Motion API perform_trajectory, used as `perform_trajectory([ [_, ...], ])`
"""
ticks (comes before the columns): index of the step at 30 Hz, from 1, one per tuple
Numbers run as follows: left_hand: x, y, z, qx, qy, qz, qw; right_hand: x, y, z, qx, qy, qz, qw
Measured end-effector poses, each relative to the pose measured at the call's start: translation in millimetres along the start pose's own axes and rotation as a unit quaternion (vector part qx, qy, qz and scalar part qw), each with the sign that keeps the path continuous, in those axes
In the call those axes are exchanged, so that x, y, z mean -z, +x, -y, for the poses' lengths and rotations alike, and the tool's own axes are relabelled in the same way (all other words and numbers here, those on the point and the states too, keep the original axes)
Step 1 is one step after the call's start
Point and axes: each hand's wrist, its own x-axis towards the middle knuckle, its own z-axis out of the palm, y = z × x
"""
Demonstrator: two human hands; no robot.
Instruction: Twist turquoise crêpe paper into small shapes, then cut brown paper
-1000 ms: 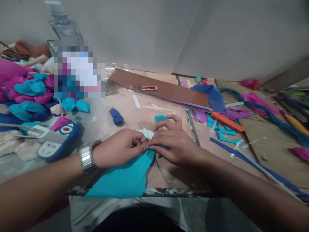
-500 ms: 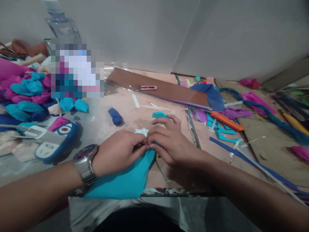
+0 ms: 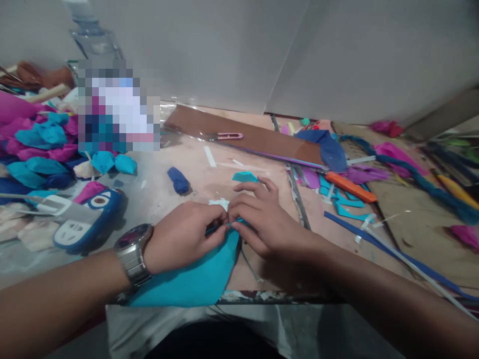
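A turquoise sheet of what looks like crepe paper (image 3: 187,286) lies at the table's front edge, below my left hand. My left hand (image 3: 187,227), with a metal watch on the wrist, pinches the sheet's upper edge between thumb and bent fingers. Meeting it fingertip to fingertip, my right hand (image 3: 258,214) pinches the same edge with thumb and forefinger, its other fingers curled loosely above. The exact fold at the fingertips is mostly hidden. Just beyond the right fingers is a small turquoise scrap (image 3: 245,176). A thin dark strand (image 3: 250,265) trails below the right hand.
A dark blue paper bundle (image 3: 178,180) lies behind my left hand. Farther left are a blue power strip (image 3: 108,219) and a heap of paper flowers (image 3: 41,132). Thread snips (image 3: 230,135) rest on brown sheets (image 3: 254,132). An orange cutter (image 3: 350,187) lies among scraps at right.
The fingertips have shifted slightly along the turquoise paper's edge, and my right thumb has moved a little. Both hands stay together in nearly the same place.
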Motion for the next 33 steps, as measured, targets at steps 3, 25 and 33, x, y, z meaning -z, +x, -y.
perform_trajectory([
  [3, -4.9, -0.9, 1.7, -0.027, 0.036, -0.012, 0.999, 0.8, 1.3, 2.8, -0.008, 0.003, 0.013, 1.0],
  [25, -0.7, 0.4, 4.3, -0.04, -0.017, 0.006, 0.999, -4.5, 0.1, -2.3, -0.018, 0.047, -0.018, 0.999],
  [33, 0.7, 2.3, 5.7, -0.042, -0.036, 0.022, 0.998, -6.8, -0.9, -4.7, 0.0, 0.056, -0.011, 0.998],
])
